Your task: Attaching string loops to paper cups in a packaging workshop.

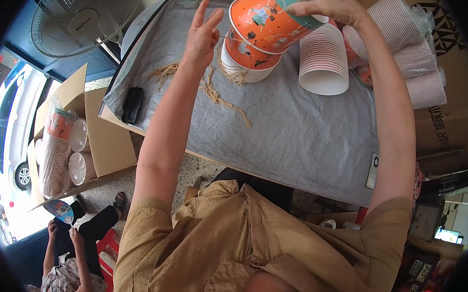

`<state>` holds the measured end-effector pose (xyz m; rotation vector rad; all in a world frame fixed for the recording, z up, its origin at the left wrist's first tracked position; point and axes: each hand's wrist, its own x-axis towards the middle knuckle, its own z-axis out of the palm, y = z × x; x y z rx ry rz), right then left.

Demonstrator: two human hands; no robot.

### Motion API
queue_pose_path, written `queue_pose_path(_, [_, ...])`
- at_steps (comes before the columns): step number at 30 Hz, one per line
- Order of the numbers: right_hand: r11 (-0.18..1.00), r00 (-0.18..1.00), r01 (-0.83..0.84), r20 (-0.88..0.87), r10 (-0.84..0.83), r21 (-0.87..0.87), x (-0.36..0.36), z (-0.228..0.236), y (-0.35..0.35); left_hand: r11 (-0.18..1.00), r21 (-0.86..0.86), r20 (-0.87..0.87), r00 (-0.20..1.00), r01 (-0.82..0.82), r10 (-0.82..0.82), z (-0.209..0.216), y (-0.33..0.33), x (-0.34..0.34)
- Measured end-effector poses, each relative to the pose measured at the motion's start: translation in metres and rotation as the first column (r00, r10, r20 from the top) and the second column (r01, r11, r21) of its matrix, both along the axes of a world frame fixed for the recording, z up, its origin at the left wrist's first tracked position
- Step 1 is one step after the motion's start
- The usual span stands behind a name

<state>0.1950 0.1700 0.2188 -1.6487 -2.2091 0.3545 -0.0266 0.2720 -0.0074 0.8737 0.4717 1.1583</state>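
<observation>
My right hand (338,3) grips an orange paper tub (269,23) with a teal band and cartoon prints, thumb on its side and fingers over its teal end. The tub is tilted. Beneath it, a second orange tub (247,53) sits in a stack of white tubs (240,73) on the grey-covered table (276,138). Left of these, my left hand (204,36) is raised with two fingers stretched and the others curled; a thin strand seems to pass beside it. Tan twine (219,97) lies below that hand, with loops against the stack.
White nested tubs (323,65) lie to the right, beside wrapped stacks (413,49). A black object (132,105) and a phone (372,170) lie near the table edges. A fan (84,21), an open carton of tubs (110,132) and a seated person (70,279) are at the left.
</observation>
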Motion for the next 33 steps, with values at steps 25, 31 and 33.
queue_pose_path(25, [0.991,0.991,0.011,-0.133,0.006,0.132,-0.006,-0.084,0.016,1.0,-0.027,-0.36,0.933,-0.006,-0.004,-0.071,-0.034,0.004])
queue_pose_path(31, [0.997,0.989,-0.016,-0.146,0.027,0.075,-0.005,-0.085,0.02,1.0,0.005,-0.391,0.92,0.012,-0.009,-0.071,-0.035,0.007])
queue_pose_path(33, [1.0,0.986,-0.017,-0.164,0.019,0.019,-0.005,-0.084,0.022,0.989,0.141,-0.437,0.894,-0.038,0.097,-0.071,-0.037,0.014])
